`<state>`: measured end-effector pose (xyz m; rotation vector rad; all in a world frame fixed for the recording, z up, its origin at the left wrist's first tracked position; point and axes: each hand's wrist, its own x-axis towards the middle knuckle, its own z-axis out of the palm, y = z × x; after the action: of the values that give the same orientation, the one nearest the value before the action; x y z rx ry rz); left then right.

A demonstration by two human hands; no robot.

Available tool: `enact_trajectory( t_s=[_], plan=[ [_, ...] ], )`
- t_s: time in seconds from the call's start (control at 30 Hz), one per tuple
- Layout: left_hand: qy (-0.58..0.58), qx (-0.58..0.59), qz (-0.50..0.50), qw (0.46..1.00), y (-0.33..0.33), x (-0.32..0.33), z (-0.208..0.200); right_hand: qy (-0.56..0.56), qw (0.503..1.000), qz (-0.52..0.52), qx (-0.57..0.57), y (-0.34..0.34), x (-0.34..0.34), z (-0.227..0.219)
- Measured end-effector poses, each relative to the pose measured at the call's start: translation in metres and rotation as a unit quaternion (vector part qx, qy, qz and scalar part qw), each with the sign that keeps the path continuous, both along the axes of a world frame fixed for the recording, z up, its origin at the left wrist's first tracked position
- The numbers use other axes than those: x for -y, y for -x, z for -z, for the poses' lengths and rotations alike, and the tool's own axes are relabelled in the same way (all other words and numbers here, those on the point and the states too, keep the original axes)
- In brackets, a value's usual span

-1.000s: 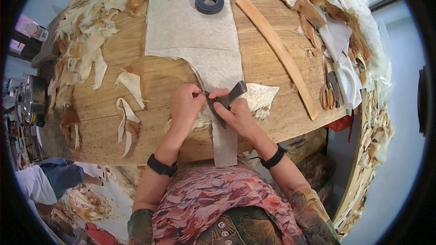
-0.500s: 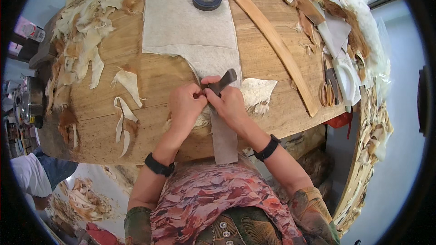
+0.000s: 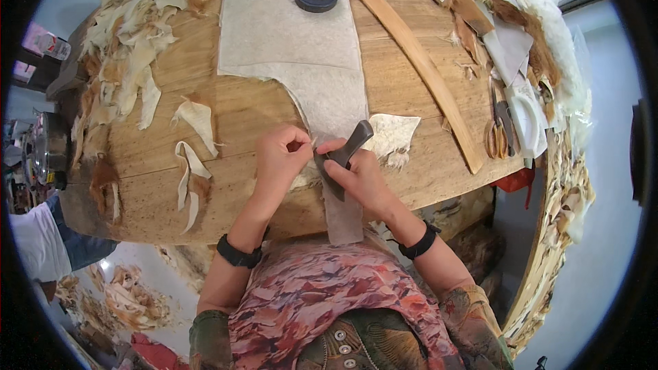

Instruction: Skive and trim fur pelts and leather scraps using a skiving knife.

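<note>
A pale grey flat panel (image 3: 288, 34), hide or felt, lies down the middle of the table and narrows into a strip toward my body. My left hand (image 3: 277, 161) is closed in a pinch at the strip's left edge, with a small light bit at its fingertips. In my right hand (image 3: 364, 179) is a dark-handled knife (image 3: 358, 140), its broad blade slanting down over the strip. The two hands are close together but apart. A dark ring-shaped weight (image 3: 317, 7) rests on the panel's far end. Just right of the strip sits a white fur scrap (image 3: 392, 136).
A curved wooden slat (image 3: 421, 72) lies on the wooden table (image 3: 253, 109) at right. Scissors (image 3: 495, 138) sit near the right edge. Hide scraps (image 3: 127, 62) pile up at left, with loose pieces (image 3: 195, 122) nearer. Another person's white-sleeved arm (image 3: 38, 243) shows at lower left.
My right hand has shifted slightly right and nearer to me, away from my left hand, and the knife has turned so more of its blade shows. My left hand stays nearly in place.
</note>
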<state>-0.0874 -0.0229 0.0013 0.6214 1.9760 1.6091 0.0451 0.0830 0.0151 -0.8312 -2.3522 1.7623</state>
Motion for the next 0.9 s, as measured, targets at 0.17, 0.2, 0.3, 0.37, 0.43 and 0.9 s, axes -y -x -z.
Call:
enact_trajectory(
  t_s=[0.17, 0.2, 0.3, 0.37, 0.43, 0.9],
  plan=[
    [0.051, -0.170, 0.070, 0.982, 0.005, 0.007, 0.003, -0.012, 0.999, 0.007, -0.041, 0.000, 0.002, 0.005],
    [0.051, -0.170, 0.070, 0.982, 0.003, 0.006, 0.000, -0.012, 0.999, 0.007, -0.041, 0.000, 0.001, 0.004],
    [0.137, -0.231, 0.071, 0.961, -0.003, 0.005, -0.007, -0.022, 0.999, 0.004, -0.030, 0.000, 0.001, 0.002],
    [0.191, -0.229, 0.098, 0.949, -0.003, 0.007, -0.001, -0.029, 0.999, 0.003, -0.030, -0.001, 0.002, 0.003],
    [0.157, -0.264, 0.083, 0.948, -0.009, 0.007, 0.001, -0.042, 0.998, 0.010, -0.048, 0.000, 0.003, 0.006],
    [-0.007, -0.060, -0.049, 0.997, -0.024, 0.021, -0.003, 0.014, 0.996, 0.054, -0.066, -0.010, 0.013, 0.015]
  ],
)
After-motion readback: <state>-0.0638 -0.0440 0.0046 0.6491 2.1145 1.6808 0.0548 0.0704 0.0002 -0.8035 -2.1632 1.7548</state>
